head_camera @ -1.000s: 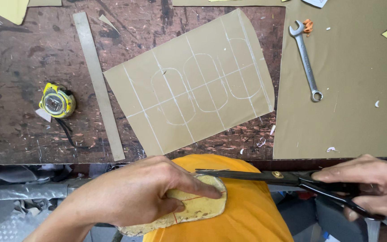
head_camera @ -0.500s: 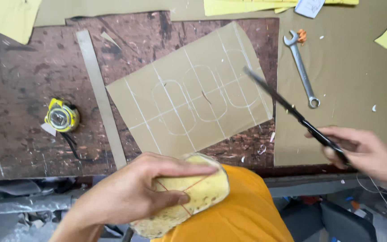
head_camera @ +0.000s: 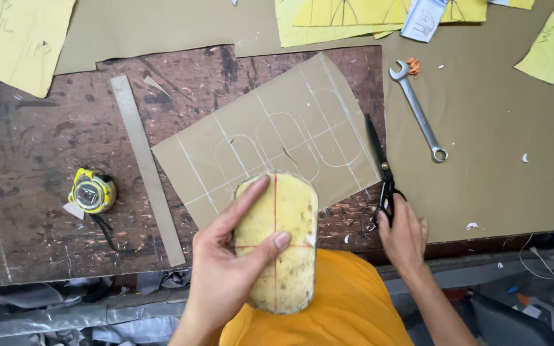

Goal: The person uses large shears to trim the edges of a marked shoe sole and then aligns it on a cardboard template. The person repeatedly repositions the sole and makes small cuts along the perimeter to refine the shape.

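fingers (head_camera: pixel 261 189) of the left hand (head_camera: pixel 226 269) grasping the yellow pad (head_camera: pixel 290 224), thumb across its lower half, forefinger up the left edge, and the pad is held upright over the table's near edge, red cross lines facing up. right hand (head_camera: pixel 405 234) rests on the table, fingers curled through the handles of the black scissors (head_camera: pixel 379 170), blades closed and lying flat, tips pointing away along the edge of the marked card (head_camera: pixel 226 160). tape measure (head_camera: pixel 91 191) sits well off to the left, strip (head_camera: pixel 145 166) between it and the card, wrench (head_camera: pixel 418 109) out to the right.
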